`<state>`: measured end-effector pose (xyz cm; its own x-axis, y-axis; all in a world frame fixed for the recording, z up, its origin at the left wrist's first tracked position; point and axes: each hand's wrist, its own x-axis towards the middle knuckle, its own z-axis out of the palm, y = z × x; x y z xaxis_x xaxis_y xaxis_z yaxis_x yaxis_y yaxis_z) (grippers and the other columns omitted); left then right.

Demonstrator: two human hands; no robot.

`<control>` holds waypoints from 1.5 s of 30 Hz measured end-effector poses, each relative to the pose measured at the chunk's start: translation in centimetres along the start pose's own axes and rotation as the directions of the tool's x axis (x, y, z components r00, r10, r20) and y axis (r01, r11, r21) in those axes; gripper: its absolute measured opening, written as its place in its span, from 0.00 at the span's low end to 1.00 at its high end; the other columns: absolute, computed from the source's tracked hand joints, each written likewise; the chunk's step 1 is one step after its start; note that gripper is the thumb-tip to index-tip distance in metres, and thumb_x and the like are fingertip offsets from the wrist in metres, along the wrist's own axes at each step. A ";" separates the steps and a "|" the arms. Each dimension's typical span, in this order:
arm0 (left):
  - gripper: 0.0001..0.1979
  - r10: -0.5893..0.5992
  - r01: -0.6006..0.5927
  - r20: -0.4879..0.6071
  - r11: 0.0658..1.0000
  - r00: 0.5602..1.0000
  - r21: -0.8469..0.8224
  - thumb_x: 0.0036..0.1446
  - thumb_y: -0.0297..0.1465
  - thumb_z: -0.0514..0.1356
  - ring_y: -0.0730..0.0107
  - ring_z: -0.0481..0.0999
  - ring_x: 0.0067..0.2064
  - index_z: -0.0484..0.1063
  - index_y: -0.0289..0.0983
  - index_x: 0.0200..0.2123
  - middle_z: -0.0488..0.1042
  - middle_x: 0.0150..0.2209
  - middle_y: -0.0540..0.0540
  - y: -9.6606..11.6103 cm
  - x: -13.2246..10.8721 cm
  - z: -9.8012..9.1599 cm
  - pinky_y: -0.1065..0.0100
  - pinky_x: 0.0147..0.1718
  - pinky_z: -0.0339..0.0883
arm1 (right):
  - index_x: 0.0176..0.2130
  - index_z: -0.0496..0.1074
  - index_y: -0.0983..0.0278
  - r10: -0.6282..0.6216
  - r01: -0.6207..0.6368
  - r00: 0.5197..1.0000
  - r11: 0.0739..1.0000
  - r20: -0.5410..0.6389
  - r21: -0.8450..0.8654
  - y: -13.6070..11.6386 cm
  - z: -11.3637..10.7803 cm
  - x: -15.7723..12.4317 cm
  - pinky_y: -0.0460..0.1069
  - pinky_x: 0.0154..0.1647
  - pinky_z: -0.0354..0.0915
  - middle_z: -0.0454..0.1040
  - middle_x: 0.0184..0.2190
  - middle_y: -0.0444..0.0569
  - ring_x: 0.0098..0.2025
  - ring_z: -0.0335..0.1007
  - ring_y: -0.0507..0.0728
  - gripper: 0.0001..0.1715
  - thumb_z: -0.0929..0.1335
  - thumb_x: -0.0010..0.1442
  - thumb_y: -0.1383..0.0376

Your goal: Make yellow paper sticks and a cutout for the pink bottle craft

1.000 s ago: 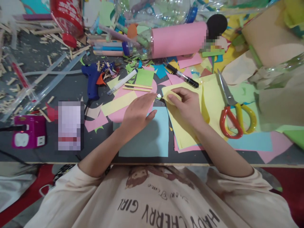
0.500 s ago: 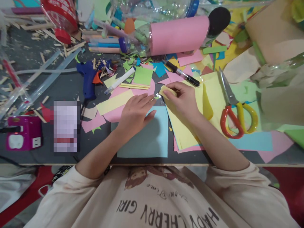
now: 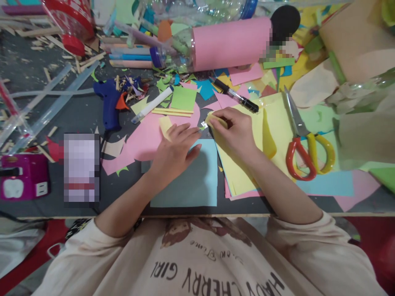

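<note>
Blue sheet [image 3: 191, 176]: lay flat, partly shadowed.
Left hand [image 3: 174, 148]: palm down, thumb apart, above the sheet's far left corner.
Yellow strip [image 3: 166, 124]: beyond that corner, partly under the left fingers; showed shorter and turned than a moment earlier, likely drawn in by that hand.
Right hand [image 3: 233, 127]: pinched a yellow slip [image 3: 212, 119] beyond the sheet's far right corner.

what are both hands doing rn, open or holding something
Left hand: open, palm down by a yellow strip; cannot tell if it touches it.
Right hand: closed, pinching a small yellow paper.
</note>
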<state>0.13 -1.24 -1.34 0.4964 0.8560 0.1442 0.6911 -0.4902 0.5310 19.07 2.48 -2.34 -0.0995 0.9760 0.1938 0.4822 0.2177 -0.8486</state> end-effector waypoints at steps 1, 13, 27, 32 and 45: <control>0.14 0.000 0.000 -0.007 1.000 1.000 -0.007 0.63 0.32 0.53 0.53 0.70 0.60 0.72 0.38 0.49 0.76 0.53 0.40 0.0 0.0 0.1 0.48 0.59 0.63 | 0.27 0.72 0.61 0.000 0.000 1.000 1.000 -0.005 0.000 0.0 0.0 0.0 0.50 0.37 0.64 0.76 0.28 0.45 0.32 0.70 0.54 0.07 0.67 0.58 0.66; 0.14 -0.007 0.008 -0.027 1.000 1.000 0.030 0.64 0.32 0.52 0.54 0.73 0.56 0.72 0.37 0.49 0.78 0.51 0.41 0.0 0.1 0.0 0.50 0.57 0.64 | 0.26 0.70 0.61 -0.066 0.066 0.998 0.996 -0.003 -0.062 -0.3 0.0 -0.3 0.51 0.36 0.63 0.75 0.27 0.45 0.31 0.69 0.54 0.08 0.66 0.56 0.69; 0.13 -0.139 0.104 -0.160 0.972 0.977 -0.212 0.66 0.33 0.49 0.60 0.73 0.56 0.71 0.39 0.47 0.76 0.52 0.41 0.1 0.5 -0.8 0.56 0.55 0.69 | 0.22 0.63 0.61 0.138 -0.138 0.990 0.985 0.015 0.100 -0.5 -0.8 0.0 0.47 0.25 0.54 0.63 0.19 0.39 0.23 0.56 0.49 0.07 0.66 0.48 0.71; 0.14 -0.364 0.128 -0.421 0.861 0.831 -0.493 0.66 0.40 0.49 0.64 0.76 0.51 0.71 0.41 0.43 0.75 0.48 0.47 -0.3 0.4 -0.9 0.59 0.45 0.75 | 0.25 0.66 0.61 0.211 -0.209 0.977 0.917 0.032 0.338 0.6 -1.3 0.6 0.47 0.25 0.57 0.63 0.22 0.39 0.23 0.56 0.48 0.06 0.68 0.52 0.66; 0.29 -0.418 0.372 0.148 0.528 0.896 -0.763 0.66 0.49 0.35 0.61 0.79 0.40 0.67 0.45 0.55 0.76 0.47 0.41 -4.1 0.9 -3.1 0.59 0.29 0.75 | 0.31 0.69 0.58 0.223 -0.159 0.968 0.904 -0.119 0.397 2.3 -1.2 0.8 0.47 0.24 0.65 0.63 0.24 0.41 0.27 0.63 0.50 0.11 0.70 0.57 0.54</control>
<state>-3.84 2.05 -0.82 0.2334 0.9481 -0.2160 0.1485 0.1848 0.9715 21.13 3.73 -3.57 0.1150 0.9917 0.0571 0.1063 0.0449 -0.9933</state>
